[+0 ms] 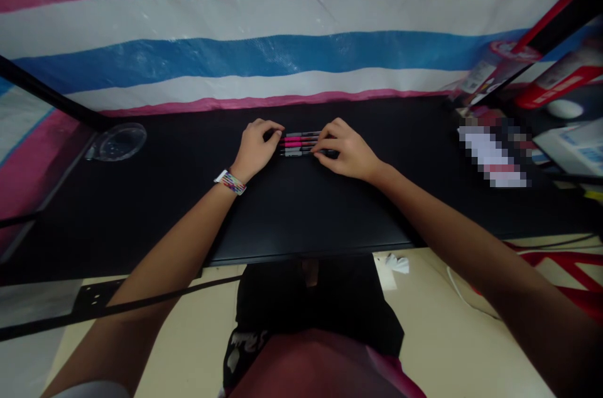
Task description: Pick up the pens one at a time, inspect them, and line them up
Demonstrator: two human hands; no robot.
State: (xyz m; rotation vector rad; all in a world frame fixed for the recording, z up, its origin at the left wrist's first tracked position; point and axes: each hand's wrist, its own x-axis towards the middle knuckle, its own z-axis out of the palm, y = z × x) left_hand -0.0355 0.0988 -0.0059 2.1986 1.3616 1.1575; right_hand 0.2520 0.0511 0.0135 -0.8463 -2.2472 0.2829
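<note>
Several pens (pixel 294 142) lie side by side in a tight row on the black table (pixel 292 209), some grey and some bright pink. My left hand (pixel 258 144), with a multicoloured band on its wrist, rests at their left ends, thumb and forefinger curled closed against them. Over the right ends bends my right hand (pixel 346 150), its fingers closed on the pens and hiding part of them. The pens lie flat, roughly parallel to the table's front edge.
A clear plastic container (pixel 123 142) lies at the left. To the right are a pixelated packet (pixel 492 156), a clear tub (pixel 485 75), a red-and-white object (pixel 560 81) and a white box (pixel 572 144). Striped sheeting (pixel 282 53) hangs behind the table.
</note>
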